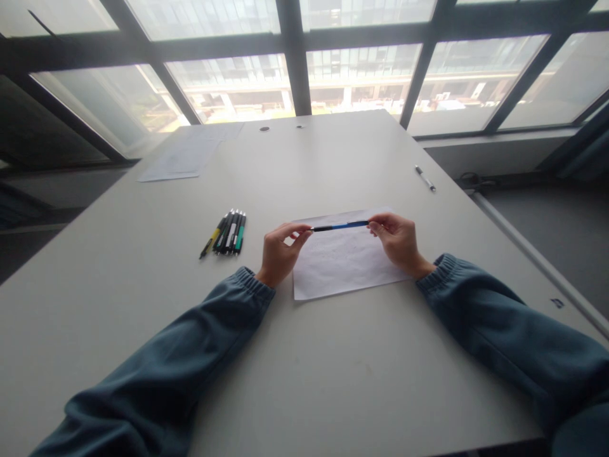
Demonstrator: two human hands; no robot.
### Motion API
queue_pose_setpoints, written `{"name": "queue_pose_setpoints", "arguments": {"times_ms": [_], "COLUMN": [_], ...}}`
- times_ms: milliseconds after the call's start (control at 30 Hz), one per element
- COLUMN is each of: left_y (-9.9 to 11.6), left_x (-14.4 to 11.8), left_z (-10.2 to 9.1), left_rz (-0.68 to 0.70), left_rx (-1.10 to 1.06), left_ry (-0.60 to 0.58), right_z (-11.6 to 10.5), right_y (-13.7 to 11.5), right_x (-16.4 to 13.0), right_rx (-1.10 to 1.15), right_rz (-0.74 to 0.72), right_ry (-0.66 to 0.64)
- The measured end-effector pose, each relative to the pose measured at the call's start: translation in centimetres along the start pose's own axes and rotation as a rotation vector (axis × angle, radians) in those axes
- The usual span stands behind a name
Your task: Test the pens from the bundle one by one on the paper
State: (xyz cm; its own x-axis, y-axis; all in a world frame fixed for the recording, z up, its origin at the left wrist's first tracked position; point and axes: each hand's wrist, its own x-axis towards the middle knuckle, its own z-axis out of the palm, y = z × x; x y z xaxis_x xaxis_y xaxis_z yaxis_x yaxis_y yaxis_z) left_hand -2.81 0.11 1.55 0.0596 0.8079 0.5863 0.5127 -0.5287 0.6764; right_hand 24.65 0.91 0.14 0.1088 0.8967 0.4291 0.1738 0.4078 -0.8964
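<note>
A blue and black pen (340,226) is stretched level between my two hands, above a white sheet of paper (333,273). My left hand (281,251) pinches its left end between thumb and fingers. At the other end, the thumb and fingertips of my right hand (396,240) are closed on the pen. Faint marks show on the paper, whose right edge is partly hidden by my right hand. Left of my hands lies a bunch of several pens (230,233), with yellow, white and green among their colours.
A single white and black pen (425,179) lies near the right edge of the white table (304,362). More paper sheets (183,155) are at the far left corner. Two small round objects or fittings (264,129) appear near the far edge, with large windows behind.
</note>
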Motion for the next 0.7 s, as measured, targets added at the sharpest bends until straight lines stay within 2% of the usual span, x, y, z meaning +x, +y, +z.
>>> {"name": "queue_pose_setpoints", "arguments": {"times_ms": [700], "left_y": [-0.08], "left_x": [-0.05], "left_z": [0.01], "left_rz": [-0.013], "left_rx": [-0.020], "left_ry": [-0.017], "right_z": [0.01], "right_y": [-0.23], "right_x": [-0.07], "right_rx": [-0.003], "right_rz": [0.013], "right_ry": [0.011]}}
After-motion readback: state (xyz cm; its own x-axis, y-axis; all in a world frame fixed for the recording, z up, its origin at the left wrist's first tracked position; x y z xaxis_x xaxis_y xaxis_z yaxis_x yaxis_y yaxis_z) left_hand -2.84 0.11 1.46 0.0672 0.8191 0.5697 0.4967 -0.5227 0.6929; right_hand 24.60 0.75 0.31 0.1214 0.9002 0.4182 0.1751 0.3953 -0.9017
